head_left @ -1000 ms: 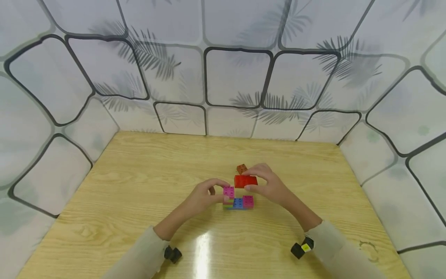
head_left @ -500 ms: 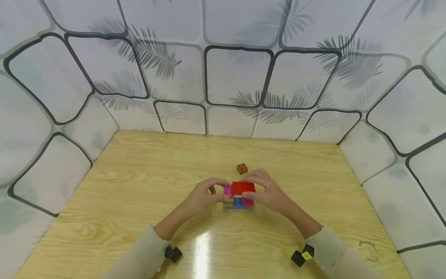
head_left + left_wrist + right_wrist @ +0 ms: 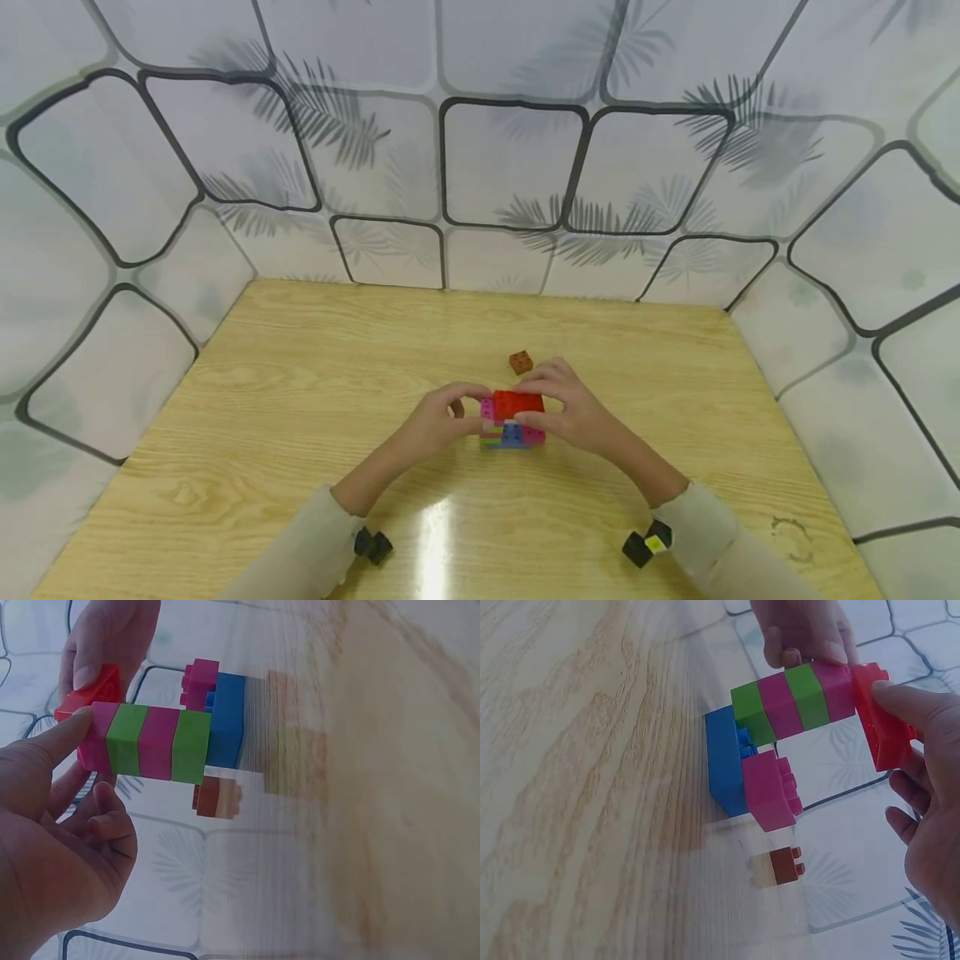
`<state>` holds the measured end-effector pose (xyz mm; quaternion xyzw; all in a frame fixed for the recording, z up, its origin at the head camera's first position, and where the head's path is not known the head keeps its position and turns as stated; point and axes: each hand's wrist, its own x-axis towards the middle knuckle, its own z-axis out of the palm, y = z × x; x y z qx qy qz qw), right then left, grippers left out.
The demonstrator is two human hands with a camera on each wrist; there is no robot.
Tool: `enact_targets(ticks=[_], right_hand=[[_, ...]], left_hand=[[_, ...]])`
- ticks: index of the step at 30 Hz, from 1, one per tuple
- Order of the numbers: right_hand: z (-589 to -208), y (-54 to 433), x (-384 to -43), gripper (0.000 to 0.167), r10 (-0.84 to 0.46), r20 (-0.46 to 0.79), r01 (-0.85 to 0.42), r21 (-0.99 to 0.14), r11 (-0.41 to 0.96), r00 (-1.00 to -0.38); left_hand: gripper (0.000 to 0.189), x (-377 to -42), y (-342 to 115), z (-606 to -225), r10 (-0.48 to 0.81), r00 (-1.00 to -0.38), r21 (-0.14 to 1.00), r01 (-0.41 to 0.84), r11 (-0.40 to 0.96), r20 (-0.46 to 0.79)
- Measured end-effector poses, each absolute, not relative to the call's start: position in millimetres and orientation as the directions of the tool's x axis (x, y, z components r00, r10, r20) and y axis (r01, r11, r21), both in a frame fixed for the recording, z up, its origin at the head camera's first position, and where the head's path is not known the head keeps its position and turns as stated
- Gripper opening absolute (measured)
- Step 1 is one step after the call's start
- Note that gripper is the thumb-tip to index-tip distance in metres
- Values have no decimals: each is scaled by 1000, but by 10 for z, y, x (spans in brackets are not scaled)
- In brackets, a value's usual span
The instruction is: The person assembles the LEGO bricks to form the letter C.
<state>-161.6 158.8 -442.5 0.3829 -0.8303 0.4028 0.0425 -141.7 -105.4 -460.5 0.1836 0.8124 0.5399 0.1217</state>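
On the table stands a toy-brick build with a long blue brick (image 3: 726, 761) as its base. At its left end rises a stack of alternating green and pink bricks (image 3: 157, 742), topped by a pink one. A single pink brick (image 3: 769, 791) sits on the base's right end. My left hand (image 3: 438, 423) pinches the top of the stack between thumb and fingers. In my right hand (image 3: 566, 408) a long red brick (image 3: 885, 720) is held by thumb and fingers. One end of the red brick overlaps the stack's top; its other end juts out over the lower pink brick.
A small orange-brown brick (image 3: 521, 362) lies on the wooden table (image 3: 360, 333) just behind the build. Patterned white panels (image 3: 510, 167) enclose the table at the back and sides.
The right hand has brought the red brick toward me and left, from behind the build to over the stack's top. The left hand has stayed at the stack.
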Motion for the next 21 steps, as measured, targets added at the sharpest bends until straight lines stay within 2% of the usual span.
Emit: enact_targets(ticks=[7,16,21], right_hand=[[-4417,1596,-1652,34,-628,429,-737,-557,382,-650],[-4388,1591,-1659,35,-632,431,-748,-527,403,-645],[-4380,1587,-1658,35,-631,441,-756,-515,405,-638]], left_hand=[[41,-1418,-1017,-4581,428,-903,907,216,361,45],[47,-1422,-925,-4520,415,-901,899,283,336,128],[37,-1417,-904,-4508,392,-908,895,289,340,145]])
